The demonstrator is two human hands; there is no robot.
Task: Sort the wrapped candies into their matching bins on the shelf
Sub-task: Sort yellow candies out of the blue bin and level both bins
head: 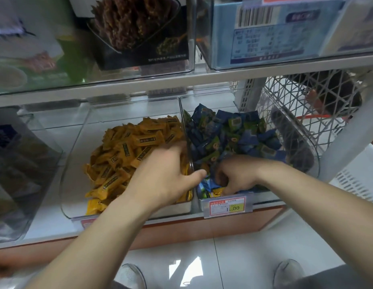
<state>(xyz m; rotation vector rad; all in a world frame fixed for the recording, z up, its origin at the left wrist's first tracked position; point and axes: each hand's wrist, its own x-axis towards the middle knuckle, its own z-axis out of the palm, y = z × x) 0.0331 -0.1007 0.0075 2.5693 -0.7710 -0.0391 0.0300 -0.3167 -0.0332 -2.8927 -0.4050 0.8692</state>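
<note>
Two clear bins stand side by side on the lower shelf. The left bin (77, 142) holds a heap of yellow wrapped candies (127, 155). The right bin (315, 163) holds blue and green wrapped candies (229, 134). My left hand (164, 174) lies palm down on the yellow heap at that bin's right side, fingers spread, thumb against the divider wall. My right hand (237, 176) is curled into the front of the right bin, fingers closed among the wrappers. A stray yellow candy (218, 191) lies at the front of the blue bin, just under my right fingers.
A price tag (227, 206) hangs on the right bin's front. A white lattice basket (296, 105) stands right of the bins. A dark clear bin (14, 163) sits at far left. The upper shelf (160, 82) carries clear boxes close above. My shoes (131, 276) stand on the tiled floor.
</note>
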